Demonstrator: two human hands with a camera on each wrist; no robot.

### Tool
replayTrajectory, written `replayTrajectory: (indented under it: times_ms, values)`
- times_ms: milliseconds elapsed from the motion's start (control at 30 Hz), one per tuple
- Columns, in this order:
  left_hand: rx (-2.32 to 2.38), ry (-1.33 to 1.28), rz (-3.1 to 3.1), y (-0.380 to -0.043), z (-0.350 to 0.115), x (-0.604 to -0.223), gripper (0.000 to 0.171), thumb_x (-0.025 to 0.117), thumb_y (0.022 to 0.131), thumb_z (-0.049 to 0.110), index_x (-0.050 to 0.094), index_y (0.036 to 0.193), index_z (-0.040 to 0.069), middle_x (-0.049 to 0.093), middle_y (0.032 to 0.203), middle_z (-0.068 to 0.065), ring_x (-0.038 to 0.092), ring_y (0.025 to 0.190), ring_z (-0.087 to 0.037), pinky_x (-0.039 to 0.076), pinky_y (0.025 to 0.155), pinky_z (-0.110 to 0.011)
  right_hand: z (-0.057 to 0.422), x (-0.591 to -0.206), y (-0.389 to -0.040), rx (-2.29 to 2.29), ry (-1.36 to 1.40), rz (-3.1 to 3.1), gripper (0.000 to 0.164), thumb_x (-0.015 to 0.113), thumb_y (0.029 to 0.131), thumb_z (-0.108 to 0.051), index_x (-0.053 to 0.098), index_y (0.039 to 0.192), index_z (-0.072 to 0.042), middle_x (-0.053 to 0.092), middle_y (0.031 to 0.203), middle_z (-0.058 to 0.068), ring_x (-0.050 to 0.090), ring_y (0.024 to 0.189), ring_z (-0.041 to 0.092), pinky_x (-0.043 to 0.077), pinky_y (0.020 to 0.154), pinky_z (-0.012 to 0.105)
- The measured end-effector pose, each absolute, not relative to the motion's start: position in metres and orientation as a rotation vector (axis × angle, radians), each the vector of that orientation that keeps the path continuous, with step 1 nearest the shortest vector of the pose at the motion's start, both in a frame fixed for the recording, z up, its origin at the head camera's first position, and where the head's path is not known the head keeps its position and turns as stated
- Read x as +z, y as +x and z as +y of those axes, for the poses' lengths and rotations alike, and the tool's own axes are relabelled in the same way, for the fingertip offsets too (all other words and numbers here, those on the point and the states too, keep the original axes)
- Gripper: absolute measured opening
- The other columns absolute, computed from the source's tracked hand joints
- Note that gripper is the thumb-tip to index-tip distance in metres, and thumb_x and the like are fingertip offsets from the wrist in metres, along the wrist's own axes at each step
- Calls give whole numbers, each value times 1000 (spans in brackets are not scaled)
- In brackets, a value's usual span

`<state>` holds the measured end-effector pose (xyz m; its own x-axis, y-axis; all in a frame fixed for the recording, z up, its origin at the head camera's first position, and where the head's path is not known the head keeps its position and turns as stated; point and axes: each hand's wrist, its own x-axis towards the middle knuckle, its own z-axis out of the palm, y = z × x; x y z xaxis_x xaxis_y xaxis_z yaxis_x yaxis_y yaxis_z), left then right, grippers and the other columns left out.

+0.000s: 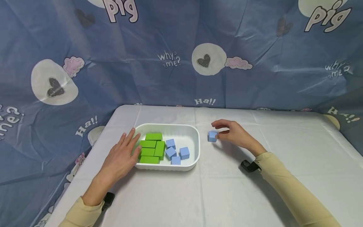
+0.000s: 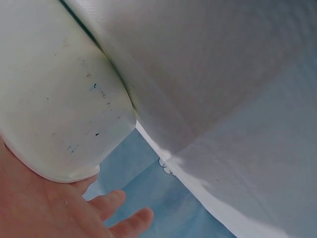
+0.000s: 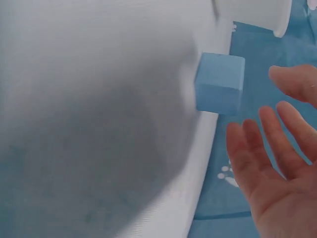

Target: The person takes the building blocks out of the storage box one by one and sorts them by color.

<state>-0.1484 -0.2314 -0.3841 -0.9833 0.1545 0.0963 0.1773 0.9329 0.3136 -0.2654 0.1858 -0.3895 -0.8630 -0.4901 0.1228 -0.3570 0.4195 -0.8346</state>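
Beside the white tray (image 1: 194, 164), a single blue cube (image 1: 212, 136) sits on the table. My right hand (image 1: 236, 135) hovers at the cube's right, thumb and fingers spread apart; the right wrist view shows the fingers (image 3: 270, 144) separate from the blue cube (image 3: 220, 84). Against the tray's left end rests my left hand (image 1: 120, 157), its fingers extended along the rim. Inside the tray, green blocks (image 1: 149, 160) lie close together on the left, and several blue cubes (image 1: 184, 153) lie loosely on the right. The left wrist view shows the tray's outer wall (image 2: 64, 99) next to the left palm.
A white cloth (image 1: 283, 138) covers the table. Behind it hangs a blue printed curtain (image 1: 170, 85), which also runs down past the table's left edge. Each wrist wears a black band, such as the right wristband (image 1: 250, 165).
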Motion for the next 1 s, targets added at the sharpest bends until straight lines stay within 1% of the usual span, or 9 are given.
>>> replayTrajectory:
  times_ms: [200, 333, 533, 667, 733, 800, 900, 1000]
  values:
    - [-507, -257, -3018, -148, -231, -385, 59, 33, 107, 39, 29, 155, 5, 10, 164, -13, 10, 146, -44, 18, 108, -67, 180, -380, -260, -1476, -801, 2511, 42, 73, 86, -3, 64, 126, -10, 60, 131, 10, 56, 121, 34, 49, 96, 37]
    - [-511, -259, -3014, -148, -232, -386, 59, 34, 107, 39, 29, 155, 5, 10, 164, -13, 10, 146, -44, 18, 109, -67, 174, -376, -256, -1512, -837, 2493, 42, 74, 87, -4, 65, 126, -15, 61, 130, 4, 57, 120, 29, 50, 95, 35]
    - [-510, -262, -3008, -148, -232, -385, 59, 34, 106, 38, 30, 155, 5, 11, 163, -13, 10, 146, -44, 18, 109, -66, 164, -373, -251, -1573, -925, 2421, 43, 72, 87, -2, 64, 128, -15, 60, 131, 3, 56, 121, 27, 51, 92, 32]
    - [-514, -262, -3009, -147, -231, -385, 59, 35, 106, 38, 30, 155, 5, 11, 163, -14, 10, 146, -43, 18, 109, -66, 156, -369, -245, -1526, -970, 2445, 43, 74, 88, -8, 64, 128, -19, 61, 129, -3, 57, 118, 21, 52, 88, 33]
    - [-513, -263, -3008, -147, -231, -384, 58, 35, 106, 38, 31, 155, 5, 11, 163, -14, 10, 146, -44, 18, 109, -65, 151, -367, -242, -1490, -992, 2465, 42, 75, 88, -11, 65, 127, -20, 62, 127, -3, 59, 116, 17, 53, 86, 33]
    - [-509, -265, -3005, -147, -231, -384, 58, 35, 106, 38, 31, 154, 5, 12, 163, -14, 10, 146, -44, 18, 109, -65, 146, -366, -239, -1460, -1025, 2472, 41, 75, 88, -12, 65, 127, -19, 64, 125, 0, 60, 113, 15, 54, 84, 34]
    - [-508, -271, -2998, -147, -231, -384, 58, 36, 106, 37, 32, 154, 5, 12, 163, -14, 11, 146, -44, 19, 109, -66, 138, -364, -234, -1423, -1043, 2470, 41, 75, 88, -13, 66, 126, -23, 66, 122, 1, 61, 111, 16, 54, 80, 34]
    - [-509, -274, -2993, -148, -231, -384, 58, 36, 106, 37, 32, 154, 4, 13, 163, -15, 12, 146, -45, 19, 108, -66, 131, -364, -231, -1405, -1036, 2454, 41, 76, 87, -14, 66, 123, -29, 67, 119, -5, 61, 111, 19, 54, 76, 33]
